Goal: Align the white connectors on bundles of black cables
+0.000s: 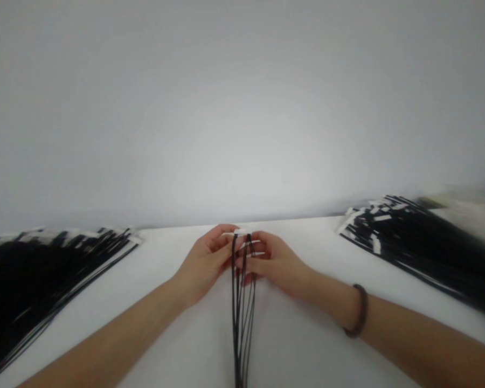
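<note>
In the middle of the head view, a white connector (243,231) tops several thin black wires (237,323) that hang down toward the bottom edge. My left hand (208,258) pinches the connector's left end between thumb and fingers. From the other side, my right hand (272,261) has its fingers closed around the wires just under the connector, with the index finger near its right end. Some fingertips are hidden behind the wires. A dark bracelet (361,311) circles my right wrist.
A thick pile of black wires with white connectors (44,285) lies on the left of the white table (178,345). Another such pile (420,242) lies on the right, with a blurred pale item (469,213) behind it. A plain pale wall (242,108) rises behind the table.
</note>
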`<state>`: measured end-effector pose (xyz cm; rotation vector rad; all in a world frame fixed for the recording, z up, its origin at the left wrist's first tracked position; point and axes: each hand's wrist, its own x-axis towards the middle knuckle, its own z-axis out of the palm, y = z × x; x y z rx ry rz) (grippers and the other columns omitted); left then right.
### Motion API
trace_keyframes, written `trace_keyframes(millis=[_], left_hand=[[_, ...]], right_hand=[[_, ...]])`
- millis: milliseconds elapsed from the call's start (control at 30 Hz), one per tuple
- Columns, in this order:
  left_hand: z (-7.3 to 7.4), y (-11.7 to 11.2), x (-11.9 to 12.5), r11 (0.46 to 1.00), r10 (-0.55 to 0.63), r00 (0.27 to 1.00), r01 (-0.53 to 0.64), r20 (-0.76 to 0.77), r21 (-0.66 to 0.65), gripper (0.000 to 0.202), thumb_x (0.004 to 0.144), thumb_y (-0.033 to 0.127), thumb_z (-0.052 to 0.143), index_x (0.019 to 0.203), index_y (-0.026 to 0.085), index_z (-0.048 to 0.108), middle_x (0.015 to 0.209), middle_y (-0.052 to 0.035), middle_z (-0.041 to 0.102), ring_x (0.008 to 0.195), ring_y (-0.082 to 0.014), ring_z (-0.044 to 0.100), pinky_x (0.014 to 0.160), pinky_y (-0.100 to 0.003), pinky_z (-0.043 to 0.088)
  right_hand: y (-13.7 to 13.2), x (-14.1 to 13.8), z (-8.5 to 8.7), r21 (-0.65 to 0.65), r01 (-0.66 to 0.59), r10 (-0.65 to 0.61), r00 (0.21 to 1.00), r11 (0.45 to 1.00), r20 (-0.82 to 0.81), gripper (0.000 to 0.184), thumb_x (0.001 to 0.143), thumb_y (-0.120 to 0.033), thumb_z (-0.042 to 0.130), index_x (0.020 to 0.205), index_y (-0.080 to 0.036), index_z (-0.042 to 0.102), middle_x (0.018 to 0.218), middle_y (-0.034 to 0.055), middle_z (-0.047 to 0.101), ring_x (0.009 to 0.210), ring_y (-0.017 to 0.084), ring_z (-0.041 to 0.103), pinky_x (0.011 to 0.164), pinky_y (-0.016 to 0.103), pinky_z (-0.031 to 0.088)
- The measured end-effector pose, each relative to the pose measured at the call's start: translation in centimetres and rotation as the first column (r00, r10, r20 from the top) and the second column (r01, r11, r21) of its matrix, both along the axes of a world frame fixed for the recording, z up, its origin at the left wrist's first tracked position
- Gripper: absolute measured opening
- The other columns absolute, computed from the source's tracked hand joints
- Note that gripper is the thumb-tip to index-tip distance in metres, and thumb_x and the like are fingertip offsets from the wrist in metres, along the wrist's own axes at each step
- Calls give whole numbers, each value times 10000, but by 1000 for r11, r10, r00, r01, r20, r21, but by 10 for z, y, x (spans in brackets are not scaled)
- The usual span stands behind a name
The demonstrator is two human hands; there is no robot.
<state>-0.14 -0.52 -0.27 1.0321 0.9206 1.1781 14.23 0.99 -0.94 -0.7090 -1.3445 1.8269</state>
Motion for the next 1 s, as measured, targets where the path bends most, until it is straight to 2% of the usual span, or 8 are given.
trace_keyframes(millis=[167,267,367,433,533,667,867,1000], left_hand=[[2,-3,2,1000,25,1000,-25,-16,1,214,722,292,581,919,242,517,635,35,545,468,-81,497,431,-193,388],[9,-4,-3,998,-64,998,64,8,-16,226,728,249,569,947,246,510,671,19,559,514,-87,516,468,-195,396],[23,-1,-15,964,-264,962,264,72,12,396,619,151,631,994,217,521,779,-31,595,675,-150,560,600,-263,437],[34,2,-24,951,-309,949,306,66,45,393,588,148,637,973,174,560,816,-64,605,757,-190,558,678,-315,435],[49,5,-33,987,-140,986,146,-96,65,183,675,196,602,841,125,628,733,-63,608,713,-155,547,702,-302,423],[68,8,-37,988,102,970,-71,-223,140,142,692,219,616,790,118,640,701,-47,604,679,-120,533,669,-261,426],[95,19,-78,874,436,900,-426,11,235,73,733,76,519,677,83,566,596,-8,516,562,-76,478,545,-203,413],[113,21,-110,850,460,883,-468,94,242,90,741,39,478,682,84,529,573,-4,475,538,-80,442,538,-228,427]], right_hand=[[-14,-3,5,-112,-254,256,967,961,5,288,617,-250,659,820,-100,520,699,36,601,596,119,598,613,288,486],[-21,-5,6,-162,-389,396,918,907,9,244,637,-269,638,766,-78,557,669,54,613,568,115,592,593,271,470],[-23,-7,4,-205,-343,347,938,917,-21,241,654,-288,621,755,-79,557,617,50,611,533,119,589,570,274,461],[-22,-9,3,-214,-286,284,958,934,-38,241,656,-300,619,742,-88,543,600,44,609,525,122,589,563,278,458],[-22,-10,4,-169,-292,296,955,941,-3,262,644,-326,628,717,-95,530,586,35,601,508,117,580,539,267,451],[-27,-8,2,-94,-439,448,888,893,102,248,628,-300,646,717,-85,561,602,27,590,517,85,567,541,223,449],[-32,-4,-1,-94,-579,585,783,810,210,241,543,-228,706,697,-98,574,660,11,587,561,67,558,567,191,457],[-29,-4,3,-64,-574,554,747,816,367,264,578,-298,682,700,-93,568,591,6,556,497,62,511,470,171,412]])
